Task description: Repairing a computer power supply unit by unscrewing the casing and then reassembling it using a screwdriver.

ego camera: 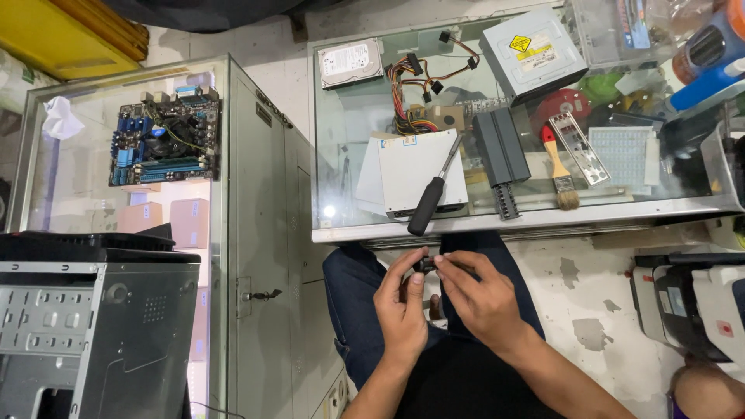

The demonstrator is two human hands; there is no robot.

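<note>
Here, both hands meet over the lap, just below the edge of the glass counter (pixel 535 221). The left hand (pixel 402 304) and the right hand (pixel 479 293) each pinch a small black part (pixel 425 264) between thumb and fingertips, so it sits between the 2 of them; what it is I cannot tell. Up on the glass, near the edge, a black-handled screwdriver (pixel 431 200) lies across a white box (pixel 415 172), with a paintbrush (pixel 559 171) further right. A motherboard (pixel 164 146) rests on the cabinet at left.
</note>
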